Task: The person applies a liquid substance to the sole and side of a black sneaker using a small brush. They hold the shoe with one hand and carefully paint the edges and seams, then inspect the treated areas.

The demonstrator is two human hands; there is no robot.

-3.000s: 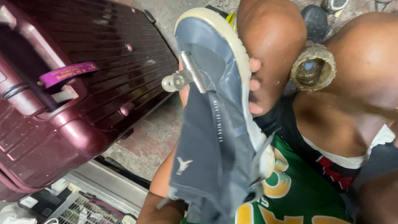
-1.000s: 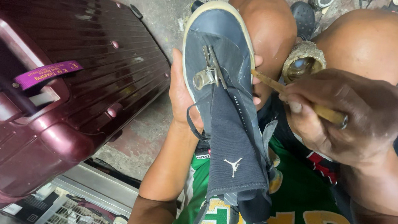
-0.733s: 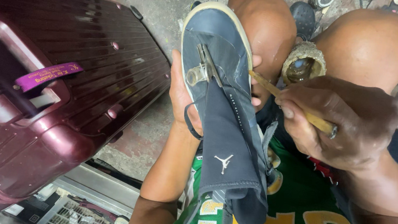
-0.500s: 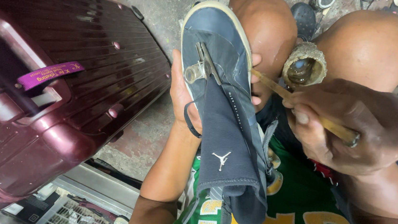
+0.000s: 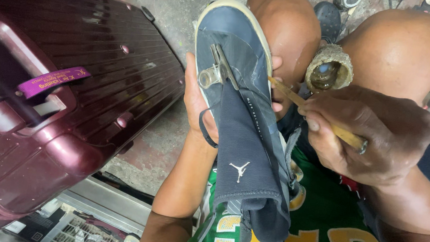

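My left hand [image 5: 198,101] grips the shoe [image 5: 239,138] upright between my knees; my right hand [image 5: 366,137] pinches 1 brush [image 5: 307,107] at its edge. I should keep strokes thin, glue pot [image 5: 329,69] close.

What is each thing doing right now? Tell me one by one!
Left hand: wrapped around the shoe from behind.
Right hand: closed on the wooden stick.
Shoe: held up, toe pointing away, metal clip on its front.
Wooden stick: tip touching the shoe's side.
Small pot: open, dark stuff inside, between the knees.
Suitcase: closed, lying flat.
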